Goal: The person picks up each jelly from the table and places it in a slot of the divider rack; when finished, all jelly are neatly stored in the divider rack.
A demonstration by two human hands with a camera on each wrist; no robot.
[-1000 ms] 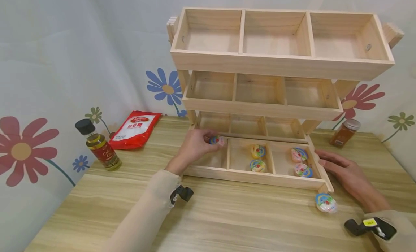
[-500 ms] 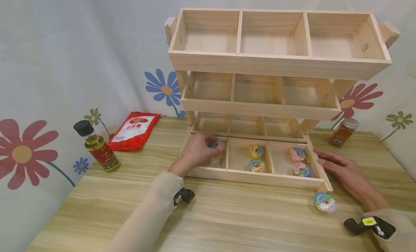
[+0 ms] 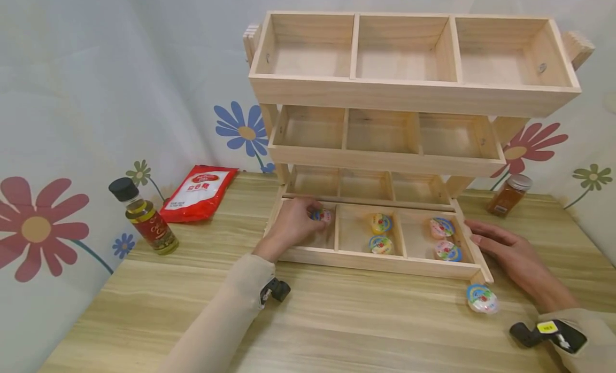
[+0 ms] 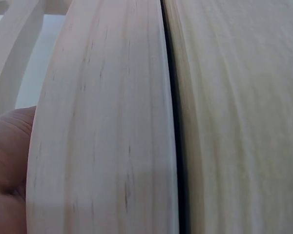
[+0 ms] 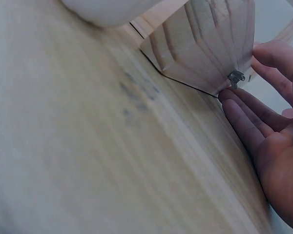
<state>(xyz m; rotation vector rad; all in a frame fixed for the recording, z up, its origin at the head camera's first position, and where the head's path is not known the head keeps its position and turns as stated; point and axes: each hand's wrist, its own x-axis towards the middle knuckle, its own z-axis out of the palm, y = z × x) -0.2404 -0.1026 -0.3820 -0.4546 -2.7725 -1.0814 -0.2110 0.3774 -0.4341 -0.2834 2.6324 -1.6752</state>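
In the head view my left hand [image 3: 291, 224] reaches into the left compartment of the rack's lowest tray [image 3: 366, 262], and its thumb and fingers pinch a small jelly cup [image 3: 322, 216]. The hand covers part of that cup. Two yellow jelly cups [image 3: 380, 223] lie in the middle compartment, and two pink ones [image 3: 441, 228] in the right one. My right hand [image 3: 522, 263] has its fingertips against the right end of the wooden rack [image 3: 414, 95]. In the right wrist view those fingers [image 5: 244, 122] lie extended by the rack's foot, near a metal fitting [image 5: 236, 77].
One more jelly cup [image 3: 482, 299] sits on the table in front of the rack's right corner. To the left stand an oil bottle [image 3: 153, 226] and a red-and-white bag [image 3: 199, 194]. A spice jar [image 3: 510, 195] is behind my right hand.
My left hand has lowered its jelly cup slightly into the left compartment, then stayed nearly still. The right hand keeps its place at the rack's end.
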